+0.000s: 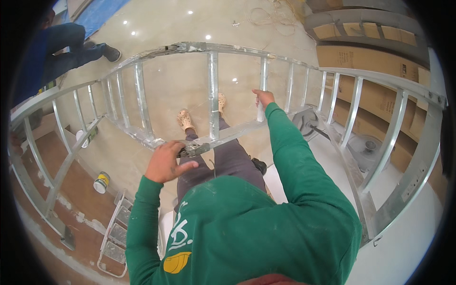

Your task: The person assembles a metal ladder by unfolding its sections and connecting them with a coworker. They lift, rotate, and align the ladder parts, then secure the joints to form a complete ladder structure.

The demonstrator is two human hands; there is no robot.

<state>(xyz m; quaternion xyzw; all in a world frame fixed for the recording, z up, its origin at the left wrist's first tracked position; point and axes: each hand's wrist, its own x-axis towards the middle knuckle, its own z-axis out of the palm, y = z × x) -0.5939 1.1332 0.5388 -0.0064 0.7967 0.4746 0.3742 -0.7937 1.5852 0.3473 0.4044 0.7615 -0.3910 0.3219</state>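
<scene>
We are looking down from a height at our own green-sleeved arms working on a metal stud frame [213,47] that curves around us like a ladder laid flat, its uprights joined by a lower channel. Our left hand [166,161] has its grip closed over a dark metal hand tool [194,150] pressed against the lower channel, right where one upright stud [213,95] meets it; the tool's head touches the joint. Our right hand [263,98] is wrapped around the next upright stud [261,90], its grip shut on the metal, steadying the frame. Below us we see our feet in pale clogs [186,119] and a glossy tiled floor [180,80] well beneath. We judge that the step in hand is fixing this stud to the channel at the joint, and that the next move calls for a firm squeeze of the tool while the right hand holds the frame square, with care for balance. A small stepladder [116,232] and a paint tin [100,182] stand below to our left, cardboard boxes [375,61] lie along the right, and another person [61,47] sits on the floor at the upper left.
</scene>
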